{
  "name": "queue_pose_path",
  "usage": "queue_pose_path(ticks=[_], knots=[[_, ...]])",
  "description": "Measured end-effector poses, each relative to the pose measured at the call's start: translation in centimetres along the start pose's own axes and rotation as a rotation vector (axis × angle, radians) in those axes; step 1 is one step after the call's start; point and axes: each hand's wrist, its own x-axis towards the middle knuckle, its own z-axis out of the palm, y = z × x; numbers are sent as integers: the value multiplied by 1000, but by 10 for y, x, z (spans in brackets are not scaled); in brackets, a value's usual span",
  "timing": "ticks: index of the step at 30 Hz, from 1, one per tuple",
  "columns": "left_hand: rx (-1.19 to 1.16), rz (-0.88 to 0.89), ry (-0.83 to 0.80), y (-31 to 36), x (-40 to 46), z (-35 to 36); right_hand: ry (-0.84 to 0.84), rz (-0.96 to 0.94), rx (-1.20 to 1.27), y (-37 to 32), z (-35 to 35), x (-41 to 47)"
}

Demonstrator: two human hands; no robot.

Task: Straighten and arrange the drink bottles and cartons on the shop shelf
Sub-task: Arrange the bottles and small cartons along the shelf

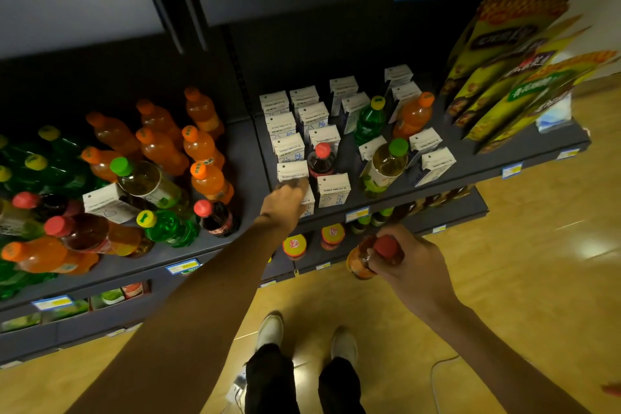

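Left hand (285,203) is stretched out to the front of the shelf (437,178), fingers on the front carton (293,171) in the left-hand row of white cartons; whether they are curled round it or only pressing on it, I cannot tell from here. Right hand (408,257) hangs out over the floor, in front of the shelf and below its edge, fingers wrapped round the neck of a red-capped bottle (366,259) of amber drink.

Working down from the big things: the shelf splits into two bays. Bottles in the left bay are a jumble of orange, green and dark ones, several leaning on each other, with one stray carton (107,202) lying among them. Cartons in the right bay stand in rough rows with bottles mixed in: a dark one (321,160), a pale green-capped one (386,166) that leans, a green one (369,119) and an orange one (415,114).

My worry is the front edge. That front carton sits close to the lip, and a push outward could tip it to the floor. Pushed back too firmly, it could knock the row behind. Leaning bottles on the left look ready to roll if nudged.

Room to move is best in the dark gaps between the carton rows, near the dark bottle. Snack bags (510,70) close off the right end.
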Motion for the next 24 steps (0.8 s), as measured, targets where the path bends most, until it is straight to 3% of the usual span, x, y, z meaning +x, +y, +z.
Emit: queue_pose_path(ticks=[15,24], knots=[[2,-24,116,2,-38,-14,-63,-77,27,-20,-6,-1],[22,-13,391,-28,-123,-16,-158,-303,84,-88,-3,4]])
